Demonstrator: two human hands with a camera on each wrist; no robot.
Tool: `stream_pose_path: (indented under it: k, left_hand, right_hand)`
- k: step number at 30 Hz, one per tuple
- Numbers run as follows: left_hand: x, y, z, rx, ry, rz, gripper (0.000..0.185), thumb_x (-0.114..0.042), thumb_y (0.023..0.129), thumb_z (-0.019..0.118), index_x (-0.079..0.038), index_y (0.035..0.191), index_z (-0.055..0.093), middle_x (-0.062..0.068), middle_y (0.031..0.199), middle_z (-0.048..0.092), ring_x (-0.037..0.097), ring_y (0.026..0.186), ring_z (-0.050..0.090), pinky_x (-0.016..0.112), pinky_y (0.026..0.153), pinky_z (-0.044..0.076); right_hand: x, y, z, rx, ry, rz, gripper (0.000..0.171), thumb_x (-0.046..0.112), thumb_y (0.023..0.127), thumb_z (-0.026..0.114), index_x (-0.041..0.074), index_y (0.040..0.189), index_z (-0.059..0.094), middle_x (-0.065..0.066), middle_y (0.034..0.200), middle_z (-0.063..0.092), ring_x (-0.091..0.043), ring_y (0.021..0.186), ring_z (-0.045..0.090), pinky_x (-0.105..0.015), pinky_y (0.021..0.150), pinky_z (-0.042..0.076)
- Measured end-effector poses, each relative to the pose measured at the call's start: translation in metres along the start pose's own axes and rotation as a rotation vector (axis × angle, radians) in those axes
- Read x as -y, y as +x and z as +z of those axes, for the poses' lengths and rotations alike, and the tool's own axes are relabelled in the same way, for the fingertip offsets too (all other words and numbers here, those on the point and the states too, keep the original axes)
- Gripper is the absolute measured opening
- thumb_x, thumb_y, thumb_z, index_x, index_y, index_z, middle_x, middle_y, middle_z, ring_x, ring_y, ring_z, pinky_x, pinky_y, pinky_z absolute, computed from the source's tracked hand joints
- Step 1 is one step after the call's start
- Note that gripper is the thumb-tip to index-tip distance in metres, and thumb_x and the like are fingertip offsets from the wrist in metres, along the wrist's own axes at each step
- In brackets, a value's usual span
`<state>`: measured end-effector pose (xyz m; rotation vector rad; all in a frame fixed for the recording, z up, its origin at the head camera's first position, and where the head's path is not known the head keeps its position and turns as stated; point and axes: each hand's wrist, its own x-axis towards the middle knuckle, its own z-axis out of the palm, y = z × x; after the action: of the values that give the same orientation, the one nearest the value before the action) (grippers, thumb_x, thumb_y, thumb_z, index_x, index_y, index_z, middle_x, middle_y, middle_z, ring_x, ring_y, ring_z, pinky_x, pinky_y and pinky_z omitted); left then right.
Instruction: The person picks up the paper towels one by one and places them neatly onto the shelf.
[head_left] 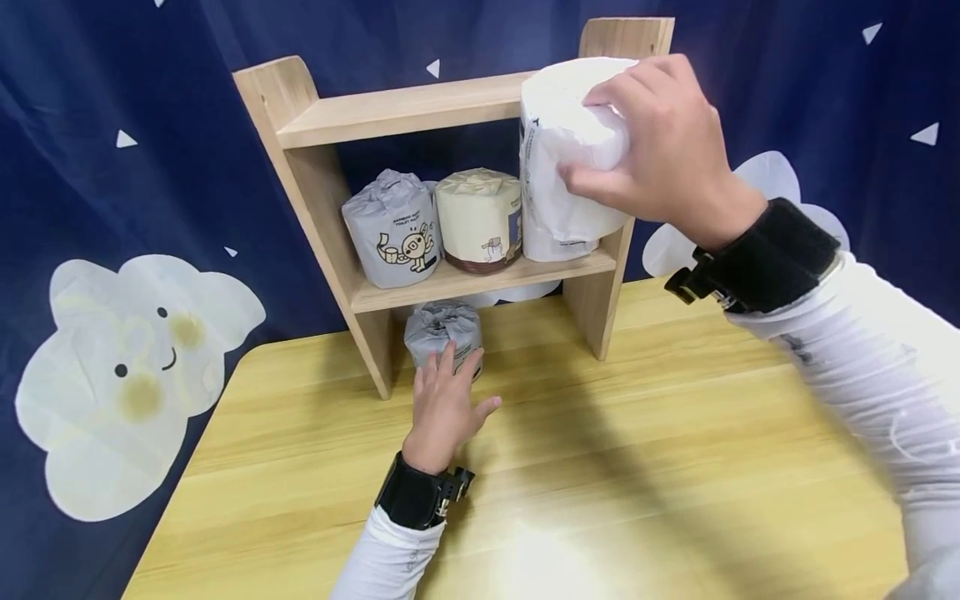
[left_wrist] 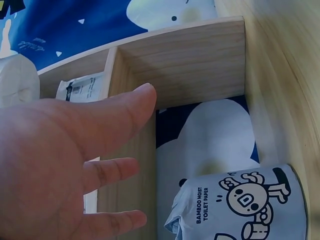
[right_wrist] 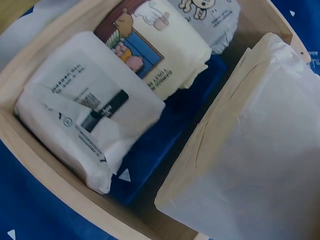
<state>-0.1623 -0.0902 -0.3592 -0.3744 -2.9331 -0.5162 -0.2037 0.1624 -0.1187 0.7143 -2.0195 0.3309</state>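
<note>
A: Sleeves in white come in from the bottom edge, and they rest over the table point(head_left: 675, 467), which is the largest thing. On it stands the shelf point(head_left: 315, 108), before a blue curtain point(head_left: 97, 150) with clouds.

B: And what does each hand do?

A: The right hand point(head_left: 667, 150) has its fingers curled round the white roll point(head_left: 558, 167), gripping it from the top. This roll is at the right end of the middle board, just beside the cream roll point(head_left: 478, 218). If it already stands on the board or is a little above it, one cannot tell.

B: And the other one?

A: The left hand point(head_left: 444, 408) lies on the table with fingers straight and spread wide. It holds nothing; the fingertips touch the small grey roll point(head_left: 442, 332), which stands on the table under the shelf. A second grey roll point(head_left: 392, 227) is at the left of the board.

B: So which step is it?

A: It seems the white roll is being set in its place. The next move probably needs the grip to loosen without tipping it.
</note>
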Motion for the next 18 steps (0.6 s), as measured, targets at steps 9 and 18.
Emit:
stream_pose_path:
  k: [9, 18]
  left_hand:
    - [0.002, -0.001, -0.003, 0.013, -0.001, -0.026, 0.074, -0.046, 0.085, 0.072, -0.022, 0.148, 0.042, 0.019, 0.157, 0.023, 0.047, 0.141, 0.020, 0.060, 0.112, 0.015]
    - [0.002, -0.001, -0.005, 0.010, -0.008, -0.019, 0.074, -0.046, 0.085, 0.073, -0.021, 0.148, 0.042, 0.020, 0.156, 0.023, 0.047, 0.140, 0.019, 0.061, 0.112, 0.015]
  right_hand:
    - [0.002, 0.016, -0.002, -0.003, -0.038, 0.020, 0.058, 0.043, 0.075, 0.069, -0.002, 0.112, 0.065, -0.020, 0.110, 0.064, -0.037, 0.108, 0.049, -0.056, 0.070, 0.044]
    - [0.000, 0.026, -0.012, -0.039, -0.040, -0.033, 0.061, 0.045, 0.080, 0.065, -0.005, 0.114, 0.062, -0.023, 0.111, 0.064, -0.039, 0.106, 0.052, -0.055, 0.080, 0.047]
